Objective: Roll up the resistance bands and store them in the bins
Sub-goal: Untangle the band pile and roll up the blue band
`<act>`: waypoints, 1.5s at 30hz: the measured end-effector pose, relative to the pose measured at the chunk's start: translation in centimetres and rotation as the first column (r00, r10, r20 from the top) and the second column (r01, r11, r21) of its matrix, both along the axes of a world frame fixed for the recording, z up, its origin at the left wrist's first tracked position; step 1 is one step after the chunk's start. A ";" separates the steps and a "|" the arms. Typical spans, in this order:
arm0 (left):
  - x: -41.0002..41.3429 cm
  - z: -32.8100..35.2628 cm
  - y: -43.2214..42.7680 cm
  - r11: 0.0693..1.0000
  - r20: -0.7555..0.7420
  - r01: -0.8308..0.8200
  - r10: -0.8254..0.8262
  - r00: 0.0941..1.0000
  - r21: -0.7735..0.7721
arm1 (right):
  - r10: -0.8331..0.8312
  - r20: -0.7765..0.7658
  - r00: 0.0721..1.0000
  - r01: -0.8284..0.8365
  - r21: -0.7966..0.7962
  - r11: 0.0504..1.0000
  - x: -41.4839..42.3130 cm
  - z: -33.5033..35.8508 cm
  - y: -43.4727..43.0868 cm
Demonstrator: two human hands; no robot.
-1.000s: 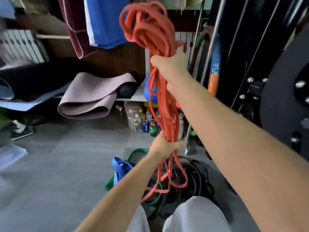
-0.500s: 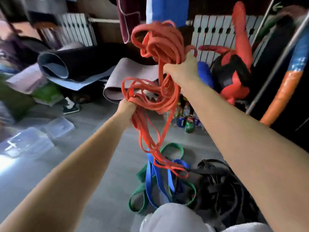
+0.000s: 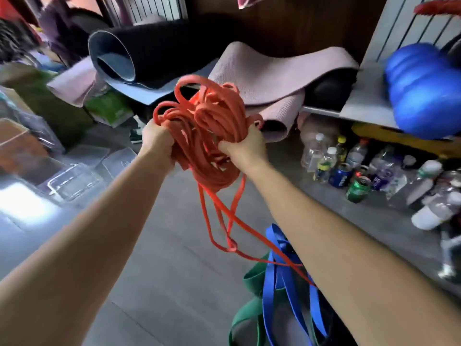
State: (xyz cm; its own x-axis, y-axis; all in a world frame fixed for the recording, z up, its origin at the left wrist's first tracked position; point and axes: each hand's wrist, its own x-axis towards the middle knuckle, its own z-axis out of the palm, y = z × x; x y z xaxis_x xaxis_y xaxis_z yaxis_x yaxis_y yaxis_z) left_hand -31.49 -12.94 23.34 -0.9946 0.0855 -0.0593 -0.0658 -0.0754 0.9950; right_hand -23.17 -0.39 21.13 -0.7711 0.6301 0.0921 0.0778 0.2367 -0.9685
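Centrally, above the grey floor (image 3: 159,283), a loose bundle of orange bands (image 3: 212,136) is held in the air between the clear bins (image 3: 74,182) at the left and the blue band (image 3: 277,290) and green band (image 3: 250,278) lying on the floor at the lower right. The step in hand appears to be gathering the orange bands into 1 compact coil. To do it well, the 2 or 3 hanging strands (image 3: 224,228) that run from the bundle down toward the blue band should probably be drawn up and wound in first. Whether they are caught in the blue band cannot be told, since the right forearm covers that spot. A tidy coil would likely need its loops laid side by side rather than crushed, or it may spring open once in a bin. The left hand (image 3: 156,141) grips the left side of the bundle, its fingers (image 3: 169,146) curled tightly around many strands. The right hand (image 3: 245,148) grips the right side, thumb toward the centre, its other fingers wrapped behind the strands and mostly hidden. Neither hand holds anything else.
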 end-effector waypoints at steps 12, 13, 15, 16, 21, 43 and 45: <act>0.8 -28.1 -4.3 0.554 0.257 0.273 -0.108 0.960 -0.786 | 0.519 0.576 0.632 -0.456 -0.265 0.850 1.4 -25.8 -0.8; 1.2 -30.1 -4.9 0.550 0.296 0.279 -0.060 0.953 -0.787 | 0.525 0.548 0.651 -0.453 -0.275 0.848 2.4 -27.3 -0.6; 2.0 -32.6 -5.7 0.559 0.345 0.270 0.030 0.938 -0.784 | 0.429 0.510 0.745 -0.384 -0.198 0.902 4.6 -29.5 0.9; 2.3 -33.3 -6.0 0.522 0.343 0.275 0.036 0.939 -0.808 | 0.355 0.533 0.768 -0.358 -0.103 0.928 5.8 -30.4 2.0; 4.5 -35.8 -6.2 0.040 0.415 0.432 -0.212 0.885 -0.901 | -0.036 0.958 0.286 -0.814 0.262 0.519 12.4 -33.8 6.4; 8.0 -34.8 -1.9 0.669 0.016 0.030 -0.027 0.999 -0.742 | 0.199 0.805 0.559 -0.318 -0.014 0.948 6.1 -34.3 4.0; 8.6 -36.5 -1.2 0.297 0.104 0.253 -0.438 0.893 -0.921 | 0.224 0.822 0.524 -0.335 -0.042 0.941 6.4 -36.1 4.0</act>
State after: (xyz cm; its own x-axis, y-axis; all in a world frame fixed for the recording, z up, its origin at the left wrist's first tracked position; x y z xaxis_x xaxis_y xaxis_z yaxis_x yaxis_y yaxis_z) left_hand -22.94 -14.16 -13.20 -0.8886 0.4103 -0.2049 0.2923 0.8509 0.4365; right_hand -16.74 3.62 -14.97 -0.6875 0.3971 -0.6080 0.7195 0.4856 -0.4964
